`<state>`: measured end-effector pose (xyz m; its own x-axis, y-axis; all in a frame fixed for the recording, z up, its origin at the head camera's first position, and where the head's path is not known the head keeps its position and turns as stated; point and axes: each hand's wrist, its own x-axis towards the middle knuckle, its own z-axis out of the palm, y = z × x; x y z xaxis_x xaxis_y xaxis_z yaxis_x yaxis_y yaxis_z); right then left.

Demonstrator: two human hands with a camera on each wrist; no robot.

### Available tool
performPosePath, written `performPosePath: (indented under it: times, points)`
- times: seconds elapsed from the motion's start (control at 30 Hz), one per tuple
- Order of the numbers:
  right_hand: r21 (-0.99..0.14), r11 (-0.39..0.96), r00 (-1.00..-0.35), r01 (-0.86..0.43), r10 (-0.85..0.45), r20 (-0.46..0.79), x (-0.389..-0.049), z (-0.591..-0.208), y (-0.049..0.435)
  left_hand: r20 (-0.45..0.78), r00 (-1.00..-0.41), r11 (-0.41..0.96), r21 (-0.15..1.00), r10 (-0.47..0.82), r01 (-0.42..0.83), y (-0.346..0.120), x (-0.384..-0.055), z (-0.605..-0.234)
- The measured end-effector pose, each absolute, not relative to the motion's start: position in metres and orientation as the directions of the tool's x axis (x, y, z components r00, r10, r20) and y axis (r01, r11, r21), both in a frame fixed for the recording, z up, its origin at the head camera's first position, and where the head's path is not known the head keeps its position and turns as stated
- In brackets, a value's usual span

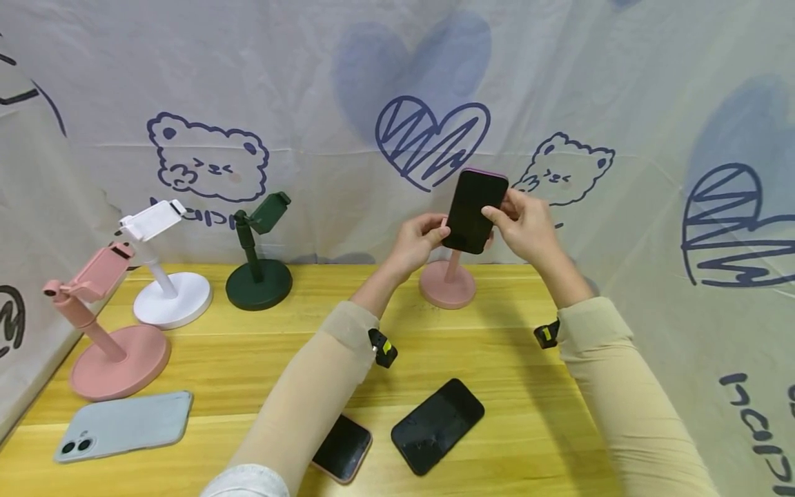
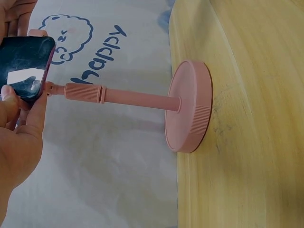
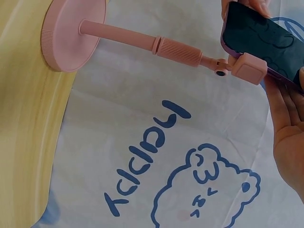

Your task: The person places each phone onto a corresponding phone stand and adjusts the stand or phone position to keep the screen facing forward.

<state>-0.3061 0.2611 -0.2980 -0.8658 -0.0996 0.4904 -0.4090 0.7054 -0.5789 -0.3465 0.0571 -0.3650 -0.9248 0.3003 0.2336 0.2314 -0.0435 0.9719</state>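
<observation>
A dark-screened smartphone (image 1: 475, 207) with a pinkish-purple edge stands tilted at the head of a pink phone stand (image 1: 448, 286). My left hand (image 1: 415, 241) pinches the phone's lower left side, its thumb over the screen edge. On the opposite side, my right hand (image 1: 528, 224) grips the phone with the thumb on the glass and fingers behind. In the right wrist view, the stand's pink clamp (image 3: 249, 69) overlaps the phone's edge. The round base (image 2: 192, 107) sits on the wooden table, and the ribbed pole rises to the clamp. Much of the clamp is hidden behind the phone.
Another pink stand (image 1: 118, 359), a white stand (image 1: 174, 301) and a dark green stand (image 1: 259, 284) occupy the left. A light blue phone (image 1: 127, 426) lies camera-side up. Nearer lie a black phone (image 1: 437, 426) and a pink-edged phone (image 1: 344, 449), partly under my left sleeve. Patterned cloth (image 1: 310, 83) hangs behind.
</observation>
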Motion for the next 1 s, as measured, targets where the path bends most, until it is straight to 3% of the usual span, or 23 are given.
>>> performPosePath:
  times: [1.0]
  points:
    - [-0.555,0.721,-0.863,-0.414,-0.118,0.491,-0.305,-0.309,0.263,0.230,-0.925,-0.010,0.971,0.302,0.238,0.056,-0.345,-0.365]
